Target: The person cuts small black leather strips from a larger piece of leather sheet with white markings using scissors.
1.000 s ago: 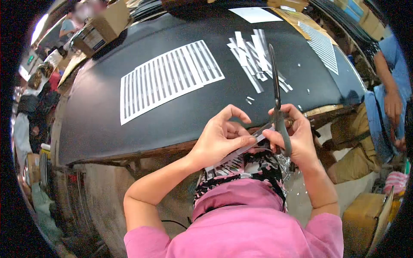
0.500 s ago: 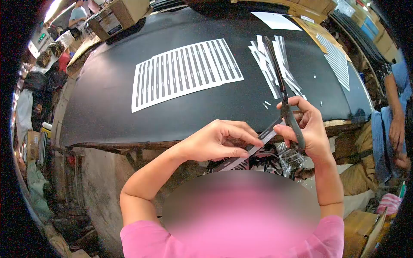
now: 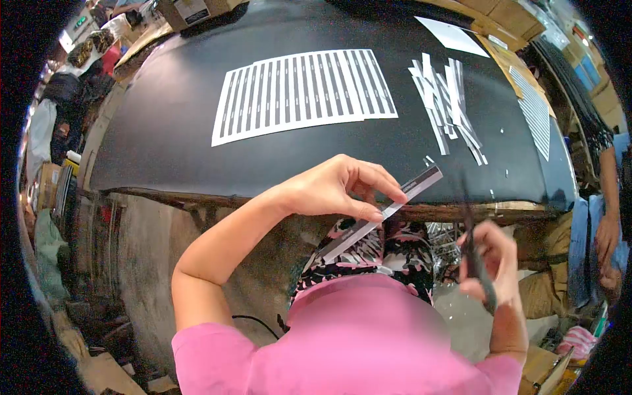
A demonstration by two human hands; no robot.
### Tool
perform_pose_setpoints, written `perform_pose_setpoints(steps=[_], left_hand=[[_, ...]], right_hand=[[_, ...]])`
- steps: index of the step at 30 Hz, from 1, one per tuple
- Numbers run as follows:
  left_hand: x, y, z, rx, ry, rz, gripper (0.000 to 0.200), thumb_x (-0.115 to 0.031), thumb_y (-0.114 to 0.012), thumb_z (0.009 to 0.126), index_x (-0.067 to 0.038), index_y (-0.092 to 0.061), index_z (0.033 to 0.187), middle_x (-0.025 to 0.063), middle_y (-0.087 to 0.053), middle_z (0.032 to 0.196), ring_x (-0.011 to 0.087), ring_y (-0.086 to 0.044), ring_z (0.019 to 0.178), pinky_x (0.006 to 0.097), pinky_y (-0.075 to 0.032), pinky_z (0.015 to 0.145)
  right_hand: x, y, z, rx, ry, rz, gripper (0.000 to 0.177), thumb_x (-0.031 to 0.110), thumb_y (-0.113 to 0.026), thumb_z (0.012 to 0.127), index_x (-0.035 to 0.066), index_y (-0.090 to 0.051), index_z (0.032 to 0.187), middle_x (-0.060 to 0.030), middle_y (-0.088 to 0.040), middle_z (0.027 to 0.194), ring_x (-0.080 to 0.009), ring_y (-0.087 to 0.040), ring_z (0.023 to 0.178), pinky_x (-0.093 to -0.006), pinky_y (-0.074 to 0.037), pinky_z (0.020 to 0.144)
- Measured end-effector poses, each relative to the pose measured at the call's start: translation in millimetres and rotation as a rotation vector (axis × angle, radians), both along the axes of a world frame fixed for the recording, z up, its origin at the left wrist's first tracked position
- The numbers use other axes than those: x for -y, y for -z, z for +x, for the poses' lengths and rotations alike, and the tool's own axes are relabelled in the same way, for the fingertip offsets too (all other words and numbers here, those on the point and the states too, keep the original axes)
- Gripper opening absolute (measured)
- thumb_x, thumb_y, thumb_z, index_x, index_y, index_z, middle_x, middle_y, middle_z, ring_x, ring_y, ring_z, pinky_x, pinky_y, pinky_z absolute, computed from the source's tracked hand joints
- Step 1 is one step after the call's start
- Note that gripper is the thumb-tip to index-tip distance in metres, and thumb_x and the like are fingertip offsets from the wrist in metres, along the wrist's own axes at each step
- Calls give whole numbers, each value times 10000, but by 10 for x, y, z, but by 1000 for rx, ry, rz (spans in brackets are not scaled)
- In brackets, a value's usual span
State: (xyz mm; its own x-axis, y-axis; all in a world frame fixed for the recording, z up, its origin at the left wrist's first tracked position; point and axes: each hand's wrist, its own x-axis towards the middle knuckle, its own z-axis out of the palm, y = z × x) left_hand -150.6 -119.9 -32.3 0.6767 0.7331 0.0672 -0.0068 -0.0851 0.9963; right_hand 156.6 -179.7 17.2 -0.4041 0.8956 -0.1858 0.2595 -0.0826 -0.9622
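My left hand point(image 3: 349, 191) pinches a dark-and-white printed paper strip point(image 3: 420, 186) between thumb and fingertips, held slantwise over my lap at the table's front edge. My right hand point(image 3: 492, 260), smeared by motion, grips a pair of dark scissors point(image 3: 478, 270) by the handles, blades pointing up toward the table. The scissors are apart from the strip. Beyond the strip's upper end lie small white scraps point(image 3: 429, 160). On the black tabletop point(image 3: 171, 112), striped printed sheets point(image 3: 303, 89) lie overlapped, with a loose pile of cut strips point(image 3: 438, 99) to their right.
A white sheet point(image 3: 454, 36) lies at the far right, near another striped sheet point(image 3: 532, 108). Cardboard boxes point(image 3: 194, 12) stand along the far edge. Another person's arm point(image 3: 607, 197) hangs at the right edge. A pink-and-white striped bundle point(image 3: 579, 342) sits at lower right.
My right hand and the scissors have moved down and right, away from the strip. My left hand still holds the strip, raised slightly. The view has tilted, shifting the table in frame.
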Motion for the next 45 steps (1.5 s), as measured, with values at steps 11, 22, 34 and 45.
perform_pose_setpoints(steps=[11,22,34,45], left_hand=[[17,41,51,75,79,-133,408,-38,-762,768,-19,-653,1160,101,-598,1177,128,-584,973,231,-502,766],[13,61,53,75,73,-145,410,0,-746,760,-25,-653,1158,96,-596,1183,143,-592,1028,249,-547,783],[2,43,64,28,93,-132,420,-11,-762,748,-54,-664,1154,77,-596,1189,126,-585,1013,239,-546,759],[-26,5,87,19,116,-56,426,-23,-767,748,-60,-664,1159,79,-608,1171,128,-589,1007,236,-542,760]], right_hand=[[158,405,-77,-93,-225,-471,479,92,-844,678,8,-529,1030,16,-567,707,-31,-511,593,-200,-402,503],[48,279,-206,-11,-257,-438,446,133,-844,698,26,-532,998,35,-542,640,-20,-483,532,-191,-349,454],[29,227,-210,23,-248,-455,434,113,-852,690,19,-562,999,37,-548,606,-19,-474,500,-189,-324,438],[54,188,-229,17,-237,-439,395,109,-837,720,26,-562,992,50,-535,591,-9,-460,489,-187,-303,436]])
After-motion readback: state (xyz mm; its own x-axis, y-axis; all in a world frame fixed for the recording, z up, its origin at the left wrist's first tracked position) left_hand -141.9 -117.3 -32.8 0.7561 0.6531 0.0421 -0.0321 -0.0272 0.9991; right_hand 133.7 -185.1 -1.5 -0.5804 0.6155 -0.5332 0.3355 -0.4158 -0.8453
